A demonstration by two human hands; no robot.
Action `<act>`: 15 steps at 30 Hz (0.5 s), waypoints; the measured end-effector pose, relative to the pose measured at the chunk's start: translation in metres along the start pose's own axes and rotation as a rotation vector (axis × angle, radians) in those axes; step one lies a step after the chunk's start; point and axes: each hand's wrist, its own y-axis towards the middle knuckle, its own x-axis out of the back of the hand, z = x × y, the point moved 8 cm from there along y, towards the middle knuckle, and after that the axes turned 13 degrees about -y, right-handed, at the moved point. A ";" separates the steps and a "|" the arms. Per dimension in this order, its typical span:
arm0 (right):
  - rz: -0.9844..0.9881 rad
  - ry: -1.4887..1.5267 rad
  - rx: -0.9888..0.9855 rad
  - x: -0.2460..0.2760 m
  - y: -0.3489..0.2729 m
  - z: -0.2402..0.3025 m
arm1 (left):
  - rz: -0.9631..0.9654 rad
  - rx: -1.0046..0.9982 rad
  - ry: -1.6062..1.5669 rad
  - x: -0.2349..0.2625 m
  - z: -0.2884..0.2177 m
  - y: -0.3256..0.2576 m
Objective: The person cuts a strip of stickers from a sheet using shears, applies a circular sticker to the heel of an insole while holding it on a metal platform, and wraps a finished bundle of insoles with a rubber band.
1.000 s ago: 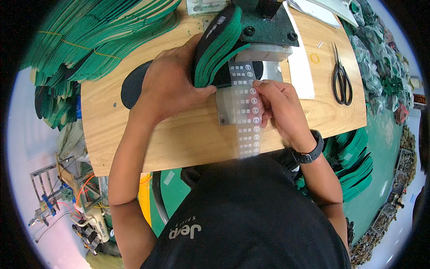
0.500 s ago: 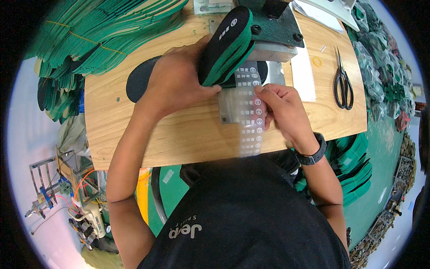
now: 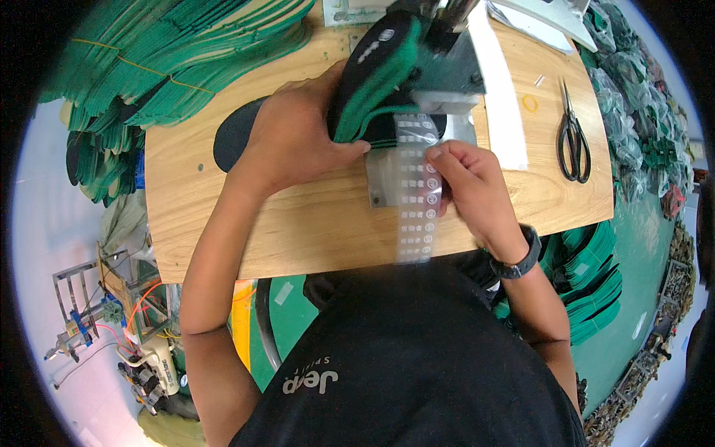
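Note:
My left hand [image 3: 294,141] grips a thick stack of green and black shoe insoles [image 3: 372,74], held on edge against a grey metal machine [image 3: 447,63] at the far side of the wooden table [image 3: 298,223]. My right hand [image 3: 465,186] pinches a long clear strip of small round labels [image 3: 417,201] that runs from under the machine toward me over a grey metal plate [image 3: 383,179]. A dark watch sits on my right wrist.
Black scissors [image 3: 573,138] and a yellow rubber band [image 3: 530,103] lie at the table's right. A single black insole [image 3: 234,134] lies flat at left. Piles of green insoles [image 3: 149,59] fill the far left, more sit at right [image 3: 588,276]. White paper sheets [image 3: 499,89] lie beside the machine.
My left hand has tilted the insole stack more upright and pushed it further under the machine. The right hand keeps hold of the label strip and has shifted only slightly.

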 end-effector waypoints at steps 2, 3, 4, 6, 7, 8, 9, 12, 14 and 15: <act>-0.080 0.073 0.008 0.011 -0.008 -0.007 | -0.001 -0.007 0.032 0.000 0.004 -0.003; -0.117 0.154 -0.010 0.019 -0.013 -0.014 | -0.013 -0.005 -0.013 0.002 0.005 -0.003; -0.129 0.203 0.012 0.027 -0.014 -0.019 | -0.025 -0.004 -0.059 0.003 0.004 -0.002; -0.169 0.326 -0.010 0.028 -0.013 -0.017 | 0.001 0.078 -0.210 0.006 0.007 -0.002; -0.189 0.388 -0.021 0.028 -0.011 -0.015 | -0.055 0.034 -0.269 0.012 0.007 -0.003; -0.190 0.409 -0.042 0.021 -0.009 -0.007 | -0.102 -0.014 -0.330 0.016 0.010 -0.002; -0.114 0.337 -0.045 0.016 -0.004 -0.006 | -0.149 -0.062 -0.390 0.021 0.010 -0.003; 0.061 0.123 -0.060 0.004 0.006 -0.003 | -0.225 -0.064 -0.504 0.034 0.008 -0.010; 0.128 0.049 -0.070 0.002 0.011 -0.002 | -0.287 -0.098 -0.527 0.042 0.011 -0.013; 0.165 0.009 -0.080 0.000 0.011 -0.003 | -0.305 -0.082 -0.559 0.043 0.015 -0.014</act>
